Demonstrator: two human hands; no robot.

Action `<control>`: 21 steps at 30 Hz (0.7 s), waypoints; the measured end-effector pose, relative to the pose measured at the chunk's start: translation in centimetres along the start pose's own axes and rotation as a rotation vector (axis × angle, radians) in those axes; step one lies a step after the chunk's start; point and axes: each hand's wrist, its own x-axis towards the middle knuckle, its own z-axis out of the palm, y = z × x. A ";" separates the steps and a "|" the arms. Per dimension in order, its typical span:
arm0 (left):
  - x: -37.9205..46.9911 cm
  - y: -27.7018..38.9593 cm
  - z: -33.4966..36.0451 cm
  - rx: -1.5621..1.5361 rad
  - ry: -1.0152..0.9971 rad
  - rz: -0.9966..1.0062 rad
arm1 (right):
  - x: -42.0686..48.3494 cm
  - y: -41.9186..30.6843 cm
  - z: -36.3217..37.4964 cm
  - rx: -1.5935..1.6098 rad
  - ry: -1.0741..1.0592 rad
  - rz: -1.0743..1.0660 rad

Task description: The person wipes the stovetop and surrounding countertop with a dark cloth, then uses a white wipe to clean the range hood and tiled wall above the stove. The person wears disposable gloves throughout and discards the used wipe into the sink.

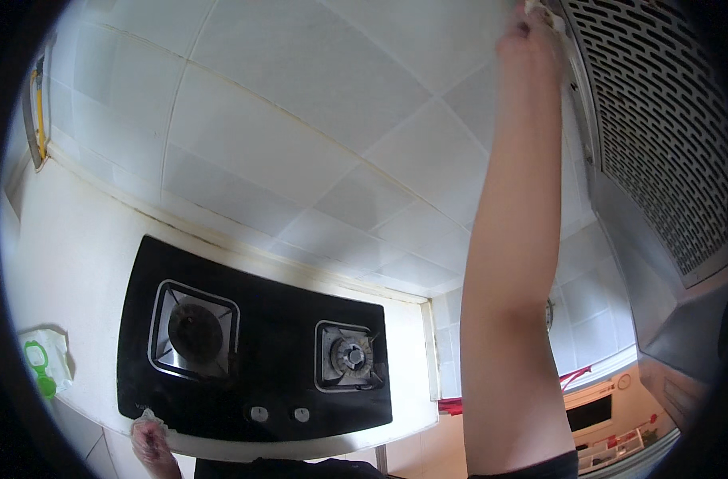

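Observation:
My right hand reaches up at the top right, beside the edge of a range hood, with a crumpled white wipe or cloth in its fingers. The right arm stretches up in front of the tiled wall. At the lower left, my left hand is closed on another crumpled white wipe or cloth, by the front left corner of a black two-burner gas cooktop. A white pack of wipes with a green lid lies on the counter to the left.
A white countertop surrounds the cooktop, with two knobs at its front. Behind it rises a grey tiled wall. A yellow pipe stands at the far left. Red cloth or ribbon shows past the counter's right end.

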 end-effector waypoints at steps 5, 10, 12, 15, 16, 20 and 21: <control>-0.1 -0.7 0.0 -0.109 -0.001 -0.142 | -0.6 -1.7 -3.6 0.087 0.156 0.033; 0.3 -0.6 -0.6 -0.083 -0.023 -0.117 | 0.3 -1.6 -2.9 0.050 0.187 0.001; 0.6 -0.1 -0.8 -0.012 -0.045 -0.112 | 0.6 -0.7 0.5 0.011 0.091 -0.005; 1.2 0.4 -0.6 0.017 -0.048 -0.089 | 0.2 -0.5 2.3 -0.008 0.034 0.008; 1.5 0.5 -0.2 -0.031 -0.037 -0.094 | 0.0 -0.7 2.0 0.001 0.048 0.010; 2.2 1.0 0.4 -0.137 -0.088 -0.105 | -0.5 -1.9 -3.4 0.108 0.229 0.054; 2.5 1.1 0.5 -0.145 -0.111 -0.096 | -0.3 -1.9 -4.3 0.119 0.260 0.056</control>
